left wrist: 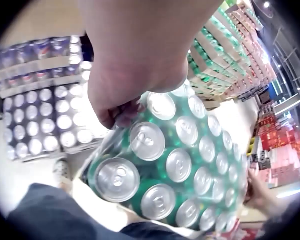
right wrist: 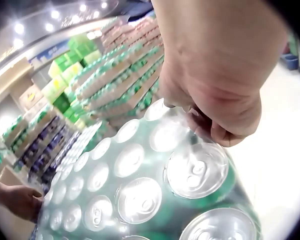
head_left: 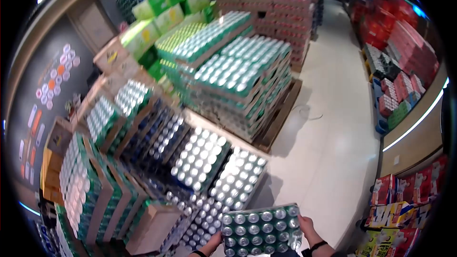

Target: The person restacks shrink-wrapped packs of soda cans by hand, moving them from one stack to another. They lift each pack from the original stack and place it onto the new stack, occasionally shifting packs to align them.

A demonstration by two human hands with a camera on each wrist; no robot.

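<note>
Wrapped can pack (head_left: 261,231), slung between grips now: clutched at one end by left hand (head_left: 215,241), at opposite end by right hand (head_left: 308,229), likely sharing weight and stopping sag; just beyond left grip, stacked can trays (head_left: 198,158).

- A pack (head_left: 262,231) of drink cans is held up off the floor, just beside the near end of the stack of silver-topped cans (head_left: 199,157); whether they touch cannot be told.
- Its cans (left wrist: 178,165) are green with silver tops, standing upright in tight straight rows, six along the row farthest from the person; the tabs (right wrist: 195,180) lie flat.
- Clear shiny film (head_left: 295,240) wraps the pack, with bright glare across it.
- The left hand (head_left: 213,242) grips the end nearer the stack, fingers curled at the edge.
- The right hand (head_left: 308,227) grips the end farther from the stack, fingers curled at the wrapped corner.
</note>
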